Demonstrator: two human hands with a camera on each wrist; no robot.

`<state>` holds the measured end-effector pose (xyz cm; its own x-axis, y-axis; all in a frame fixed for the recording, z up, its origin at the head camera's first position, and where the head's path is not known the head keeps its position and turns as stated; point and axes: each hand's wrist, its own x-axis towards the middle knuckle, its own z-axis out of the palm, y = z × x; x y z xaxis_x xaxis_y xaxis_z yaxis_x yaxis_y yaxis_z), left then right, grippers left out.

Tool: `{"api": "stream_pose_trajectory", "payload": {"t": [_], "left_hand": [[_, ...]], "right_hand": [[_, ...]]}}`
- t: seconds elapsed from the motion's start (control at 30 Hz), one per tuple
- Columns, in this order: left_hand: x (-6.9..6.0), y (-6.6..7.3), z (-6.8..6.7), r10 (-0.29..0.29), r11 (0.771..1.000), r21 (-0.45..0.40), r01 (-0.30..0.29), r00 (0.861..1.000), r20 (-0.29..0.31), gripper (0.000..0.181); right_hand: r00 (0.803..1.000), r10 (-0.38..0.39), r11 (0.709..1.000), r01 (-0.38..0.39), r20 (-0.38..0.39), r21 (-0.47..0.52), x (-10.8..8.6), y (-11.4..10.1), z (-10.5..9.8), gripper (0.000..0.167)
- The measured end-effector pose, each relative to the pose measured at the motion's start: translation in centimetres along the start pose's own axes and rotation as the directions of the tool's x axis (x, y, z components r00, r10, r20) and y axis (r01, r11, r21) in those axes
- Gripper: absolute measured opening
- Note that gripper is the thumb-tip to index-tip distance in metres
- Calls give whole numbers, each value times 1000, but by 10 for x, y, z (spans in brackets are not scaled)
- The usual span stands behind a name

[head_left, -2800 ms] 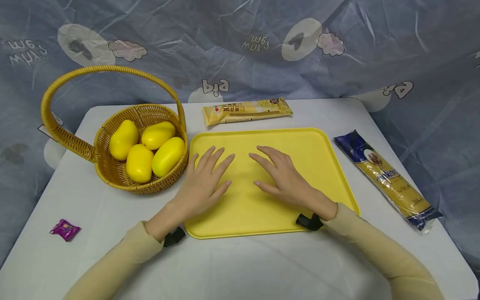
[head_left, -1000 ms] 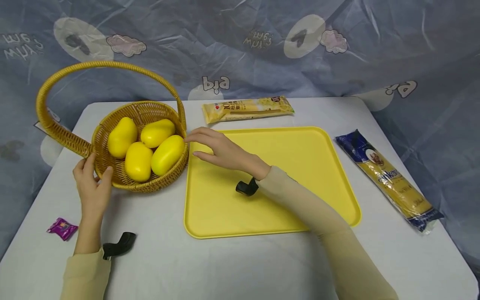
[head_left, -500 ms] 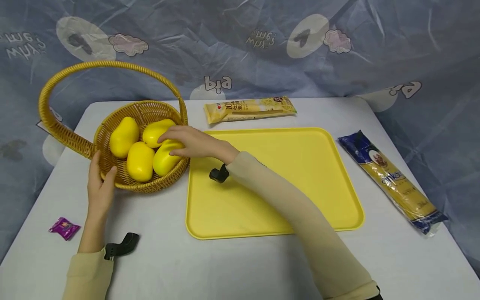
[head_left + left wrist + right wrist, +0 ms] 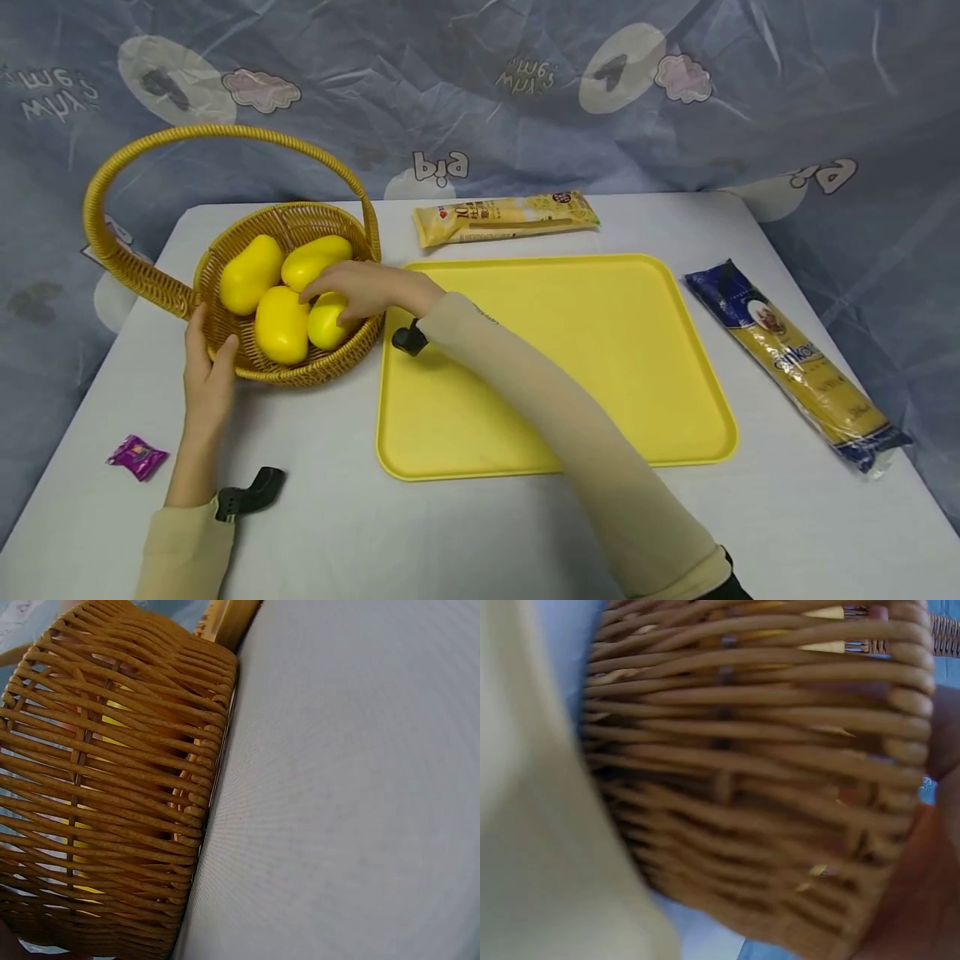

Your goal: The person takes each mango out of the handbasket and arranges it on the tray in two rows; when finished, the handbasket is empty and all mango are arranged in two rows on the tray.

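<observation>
At ten o'clock on a white table (image 4: 322,542), a person's right hand (image 4: 362,287) grasps the four-o'clock yellow fruit (image 4: 323,325) in a wicker basket (image 4: 296,377), its fingers curled round it. The left hand (image 4: 207,379) (index and thumb straight) touches the basket at eight o'clock. Work looks barely begun: all four fruits (image 4: 281,329) lie inside, none yet lifted.

Woven basket (image 4: 742,735) pretty much hogs this view, yellow bits (image 4: 823,646) peeking through, with the right hand (image 4: 922,892) kinda shadowy by its rim and a pale blur (image 4: 555,847) at left.
</observation>
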<state>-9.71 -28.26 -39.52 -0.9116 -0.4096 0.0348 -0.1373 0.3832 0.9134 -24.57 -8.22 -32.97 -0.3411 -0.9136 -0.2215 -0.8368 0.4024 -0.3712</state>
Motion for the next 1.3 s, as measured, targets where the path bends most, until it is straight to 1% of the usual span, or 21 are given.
{"api": "stream_pose_trajectory", "payload": {"t": [0.1, 0.17, 0.27, 0.33, 0.4, 0.53, 0.6, 0.67, 0.77, 0.83, 0.9, 0.97, 1.03, 1.13, 1.2, 1.3], "left_hand": [[0, 0, 2, 3, 1000, 2, -3, 1000, -2, 57], [0, 0, 3, 9, 1000, 8, -9, 1000, -1, 57], [0, 0, 4, 22, 1000, 13, -22, 1000, 4, 56], [0, 0, 5, 27, 1000, 13, -27, 1000, 8, 56], [0, 0, 5, 25, 1000, 13, -25, 1000, 10, 57], [0, 1, 4, 11, 999, 30, -11, 1000, 9, 56], [1, 2, 5, 8, 999, 36, -8, 1000, 8, 56], [1, 3, 5, 6, 999, 39, -7, 1000, 6, 56], [0, 4, 5, 7, 999, 33, -8, 1000, 2, 56], [0, 4, 5, 9, 999, 31, -9, 1000, -3, 56], [0, 3, 5, 10, 999, 31, -10, 1000, -5, 56], [-1, 3, 4, 10, 999, 36, -9, 1000, -7, 56], [-2, 2, 3, 8, 999, 37, -8, 1000, -9, 56], [-2, 0, 2, 10, 999, 38, -9, 1000, -20, 56], [-3, -1, 2, 11, 999, 34, -10, 1000, -25, 56], [-3, -1, 2, 9, 999, 32, -8, 1000, -29, 55]], "right_hand": [[997, 10, 999, -8, 74, -33, 4, -3, -4, 56], [991, 30, 998, -22, 133, -65, 5, -6, -5, 60], [971, 89, 993, -68, 221, -100, 5, -9, -6, 65], [961, 114, 989, -85, 251, -123, 5, -11, -6, 66], [960, 107, 989, -76, 260, -126, 5, -12, -4, 66], [972, 15, 994, 11, 235, -106, 4, -12, -1, 63], [975, -20, 996, 39, 220, -82, 3, -12, 0, 62], [979, -16, 998, 29, 203, -63, 2, -11, 0, 62], [981, 18, 999, -10, 194, -44, 0, -12, 0, 61], [985, 30, 999, -27, 171, -24, -2, -13, 0, 60], [992, 13, 1000, -14, 128, 9, -4, -13, 1, 59], [998, -39, 998, 36, 55, 52, -7, -13, 3, 60], [996, -75, 994, 77, -38, 75, -9, -13, 6, 61], [983, -82, 989, 101, -166, 105, -13, -14, 10, 63], [968, -52, 989, 83, -244, 118, -17, -15, 13, 65], [942, -9, 984, 67, -337, 163, -24, -17, 15, 66]]}}
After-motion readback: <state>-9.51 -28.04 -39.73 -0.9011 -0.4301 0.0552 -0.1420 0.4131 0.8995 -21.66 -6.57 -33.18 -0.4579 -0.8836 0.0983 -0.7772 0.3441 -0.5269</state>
